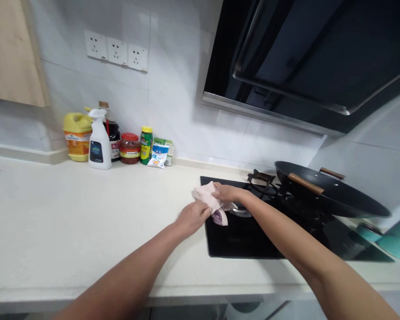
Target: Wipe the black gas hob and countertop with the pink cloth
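Observation:
A pale pink cleaning cloth (207, 194) lies bunched over the left edge of the black glass gas stove (243, 244), with a purple patch on its folded end. My left hand (194, 217) has its fingers closed on the near side of the cloth. From the far right side, my right hand (226, 193) grips the cloth too, its fingertips partly sunk in the folds. Just right of the cloth shows the metal ring of the left burner (240, 210), partly hidden by my right forearm.
A black wok (333, 191) with wooden handles sits on the right burner, and a loose pan support (262, 182) stands behind. Along the wall are a white spray bottle (100, 142), a yellow jug (77, 138), a red-lidded jar (130, 149) and seasoning packs. A range hood (286, 58) hangs overhead.

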The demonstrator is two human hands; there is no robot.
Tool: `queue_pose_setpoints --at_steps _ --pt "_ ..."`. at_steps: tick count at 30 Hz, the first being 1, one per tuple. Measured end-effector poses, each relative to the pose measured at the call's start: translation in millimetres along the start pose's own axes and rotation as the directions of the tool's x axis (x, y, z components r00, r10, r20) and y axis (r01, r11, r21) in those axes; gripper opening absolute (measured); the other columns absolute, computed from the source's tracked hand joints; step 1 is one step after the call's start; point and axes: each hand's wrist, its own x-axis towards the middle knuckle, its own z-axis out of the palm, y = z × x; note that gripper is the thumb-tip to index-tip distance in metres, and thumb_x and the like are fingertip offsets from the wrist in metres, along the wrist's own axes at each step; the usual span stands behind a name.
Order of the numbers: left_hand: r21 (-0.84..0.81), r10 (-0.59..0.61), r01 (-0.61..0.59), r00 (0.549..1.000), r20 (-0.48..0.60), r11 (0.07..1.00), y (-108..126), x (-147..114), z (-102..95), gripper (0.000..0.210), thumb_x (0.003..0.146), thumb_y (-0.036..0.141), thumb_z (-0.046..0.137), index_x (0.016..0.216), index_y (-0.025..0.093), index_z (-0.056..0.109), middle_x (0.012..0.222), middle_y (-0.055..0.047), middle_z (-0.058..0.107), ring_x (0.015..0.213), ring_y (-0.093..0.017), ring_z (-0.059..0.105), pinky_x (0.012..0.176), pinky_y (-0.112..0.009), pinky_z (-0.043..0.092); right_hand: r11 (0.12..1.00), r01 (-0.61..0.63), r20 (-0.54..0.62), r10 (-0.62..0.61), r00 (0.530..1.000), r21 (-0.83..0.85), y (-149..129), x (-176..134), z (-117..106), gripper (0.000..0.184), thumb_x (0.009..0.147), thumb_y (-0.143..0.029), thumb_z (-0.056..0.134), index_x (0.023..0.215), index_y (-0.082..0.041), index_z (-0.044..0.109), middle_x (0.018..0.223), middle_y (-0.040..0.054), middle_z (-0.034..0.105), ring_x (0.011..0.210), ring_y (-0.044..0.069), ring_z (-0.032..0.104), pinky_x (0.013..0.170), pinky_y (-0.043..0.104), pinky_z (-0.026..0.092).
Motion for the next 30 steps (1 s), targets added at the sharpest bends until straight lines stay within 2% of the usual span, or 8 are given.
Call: queue_pose_setpoints --at_steps 3,6,9,12,16,22,26,30 --pt "0.004 -0.015 0.015 1.000 -0.015 1.000 0 0 0.1 0.032 0.094 0.033 0.046 0.070 0.019 0.063 0.076 -0.003 0.067 0.072 -0.018 0.059 0.063 -0.028 0.038 0.982 0.170 -0.024 -0.172 0.985 -0.078 1 -22 1 0.074 0.088 -0.031 0.060 0.155 -0.023 0.029 0.149 0.0129 0.045 0.131 0.028 0.048 0.106 0.038 0.039" --pt "0.000 -0.032 0.032 0.999 -0.017 0.999 1 -1 1.8 0.032 0.095 0.036 0.045 0.077 0.019 0.066 0.082 -0.004 0.069 0.075 -0.018 0.061 0.065 -0.029 0.039 0.895 0.372 -0.045 -0.394 0.918 -0.248 3 -34 9 0.070 0.086 -0.029 0.062 0.151 -0.030 0.035 0.147 0.0107 0.044 0.131 0.030 0.043 0.105 0.045 0.035" --pt "-0.009 -0.025 0.025 1.000 -0.004 1.000 1 -2 3.4 0.033 0.096 0.037 0.044 0.081 0.020 0.068 0.086 -0.004 0.071 0.078 -0.019 0.062 0.069 -0.029 0.041 0.818 0.436 -0.021 -0.478 0.878 -0.376 7 -31 20 0.056 0.091 -0.029 0.059 0.145 -0.036 0.044 0.142 0.0108 0.044 0.123 0.030 0.048 0.100 0.045 0.036" --pt "0.002 -0.007 0.007 1.000 0.005 1.000 0 -2 3.7 0.034 0.096 0.036 0.043 0.078 0.020 0.066 0.083 -0.003 0.069 0.077 -0.019 0.061 0.069 -0.029 0.041 0.845 0.391 0.019 -0.413 0.911 -0.365 14 -13 25 0.043 0.094 -0.032 0.056 0.137 -0.035 0.052 0.130 0.0103 0.051 0.105 0.025 0.056 0.092 0.038 0.040" --pt "0.023 -0.009 0.009 1.000 0.002 1.000 -2 -3 2.6 0.035 0.097 0.038 0.041 0.075 0.020 0.063 0.082 -0.003 0.063 0.073 -0.017 0.058 0.068 -0.029 0.041 0.924 0.299 0.014 -0.304 0.953 -0.238 27 26 19 0.039 0.091 -0.032 0.059 0.130 -0.028 0.056 0.122 0.0079 0.058 0.093 0.020 0.059 0.082 0.029 0.042" --pt "-0.015 -0.034 0.034 0.999 0.038 0.999 -4 -2 1.3 0.035 0.097 0.038 0.041 0.079 0.020 0.064 0.086 -0.004 0.063 0.079 -0.018 0.059 0.073 -0.029 0.045 0.957 0.222 0.055 -0.215 0.975 -0.187 50 90 8 0.068 0.068 -0.016 0.075 0.131 -0.028 0.050 0.121 0.0059 0.065 0.093 0.020 0.063 0.075 0.024 0.042" --pt "-0.022 -0.036 0.037 0.999 0.039 0.999 -5 -1 2.4 0.035 0.098 0.038 0.042 0.079 0.020 0.065 0.086 -0.003 0.064 0.080 -0.018 0.059 0.076 -0.030 0.045 0.982 0.104 -0.007 -0.106 0.994 -0.159 80 119 7 0.067 0.074 -0.024 0.073 0.135 -0.024 0.046 0.118 0.0104 0.068 0.097 0.023 0.065 0.076 0.026 0.043" --pt "-0.017 -0.034 0.035 0.998 0.048 0.999 -6 1 4.7 0.036 0.099 0.039 0.042 0.080 0.020 0.066 0.087 -0.003 0.065 0.082 -0.017 0.059 0.076 -0.030 0.045 0.992 -0.042 -0.083 0.032 0.996 -0.121 122 129 10 0.063 0.080 -0.031 0.069 0.137 -0.021 0.044 0.118 0.0127 0.069 0.102 0.024 0.066 0.077 0.027 0.044"
